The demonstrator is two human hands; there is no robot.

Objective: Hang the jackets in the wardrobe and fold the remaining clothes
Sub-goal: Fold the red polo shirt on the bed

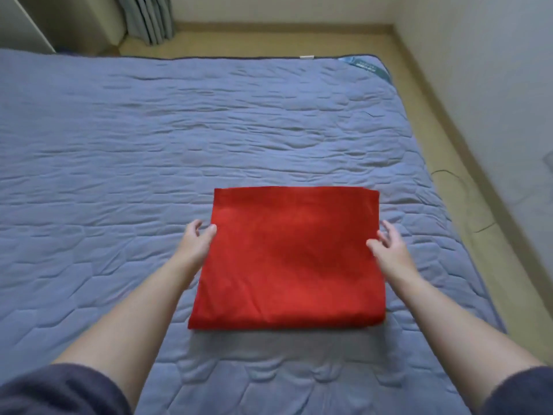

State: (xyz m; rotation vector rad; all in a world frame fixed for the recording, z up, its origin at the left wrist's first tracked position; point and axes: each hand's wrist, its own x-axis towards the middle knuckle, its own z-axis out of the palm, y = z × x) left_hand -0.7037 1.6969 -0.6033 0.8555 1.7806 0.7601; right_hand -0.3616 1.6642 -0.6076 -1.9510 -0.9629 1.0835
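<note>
Red fabric garment [287, 259], folded to a flat rectangle, lies on a blue-grey quilted mattress cover [149, 139], near the person's side of the bed & somewhat R of centre. Top face smooth w/ faint creases; near edge thick and rounded, showing several layers; far edge straight.

L hand [196, 239]: at the garment's L edge, toward the far corner. Thumb tip [211, 230] touches the red edge; the other fingers are loosely curled just outside it, over the quilt. No fabric seen pinched between them.

R hand [389, 244]: at the garment's R edge, approx. level w/ the L hand. Fingers spread & relaxed, thumb tip [372, 244] resting on the red cloth, remaining fingers just off the edge. No grip evident.

Hands well apart, one on each side, the garment between them; both forearms bare, extended forward. Dark navy sleeves at lower L [59, 390] & lower R [520, 390] corners.

Surroundings: beige floor [269, 40] beyond the far side & along the R side of the bed; pale wall [493, 70] at R w/ a tan skirting board [466, 151] at its foot; thin black cable [466, 199] looping on the floor beside the bed; grey pleated curtain [149, 16] at top L; pale cabinet side [18, 22] at far L. Small white tag [306, 57] on the cover's far hem; teal label [362, 65] at its far R corner, text too small to read.
</note>
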